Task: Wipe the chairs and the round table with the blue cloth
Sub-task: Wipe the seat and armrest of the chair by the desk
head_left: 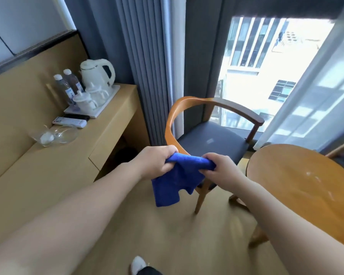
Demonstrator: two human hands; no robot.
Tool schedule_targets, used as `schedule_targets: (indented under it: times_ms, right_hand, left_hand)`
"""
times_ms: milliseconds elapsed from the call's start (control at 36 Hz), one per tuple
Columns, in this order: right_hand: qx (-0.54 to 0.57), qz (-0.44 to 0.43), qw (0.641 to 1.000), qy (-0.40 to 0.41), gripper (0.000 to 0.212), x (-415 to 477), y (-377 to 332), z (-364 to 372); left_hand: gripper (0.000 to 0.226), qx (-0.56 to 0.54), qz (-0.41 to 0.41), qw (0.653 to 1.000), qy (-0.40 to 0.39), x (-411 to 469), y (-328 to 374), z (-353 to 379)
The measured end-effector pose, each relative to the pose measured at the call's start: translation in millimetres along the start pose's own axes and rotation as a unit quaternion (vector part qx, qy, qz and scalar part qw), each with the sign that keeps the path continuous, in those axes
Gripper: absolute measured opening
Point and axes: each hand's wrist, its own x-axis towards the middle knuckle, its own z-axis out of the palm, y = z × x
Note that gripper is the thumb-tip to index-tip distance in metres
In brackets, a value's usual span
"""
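Fingers (168,152) of the left hand (155,163) and right hand (221,168) pinch the blue cloth (173,187) in the air, near the round worktop (296,185) (it has smudges) and the chair (211,139), so a hard wipe could shove the chair or drop the cloth.

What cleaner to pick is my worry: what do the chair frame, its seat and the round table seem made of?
Chair frame: looks like wood, smooth orange-brown varnish with a soft sheen. Seat: dark grey padded upholstery, likely faux leather, given the faint reflection. Round table: wood or veneer, glossy, with visible grain and window glare.
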Motion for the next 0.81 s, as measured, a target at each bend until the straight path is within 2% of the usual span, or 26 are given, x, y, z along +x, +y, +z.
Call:
schedule_targets:
  times_ms: [167,361,611,806]
  right_hand:
    - [-0.012,0.013,1.000,-0.005,0.018,5,40,-26]
    - [-0.034,0.024,0.999,-0.026,0.017,43,67,-40]
    - [-0.079,0.034,0.996,-0.012,0.019,144,85,-69]
    - [-0.125,0.029,0.992,0.009,0.018,232,97,-90]
  left_hand:
    - [0.015,-0.002,0.011,0.999,-0.039,45,15,17]
    - [0.006,-0.005,0.025,0.997,-0.077,105,-8,31]
    - [0.008,-0.010,0.065,0.996,-0.053,204,-55,10]
    - [0.012,-0.005,0.058,0.997,-0.041,282,-94,-9]
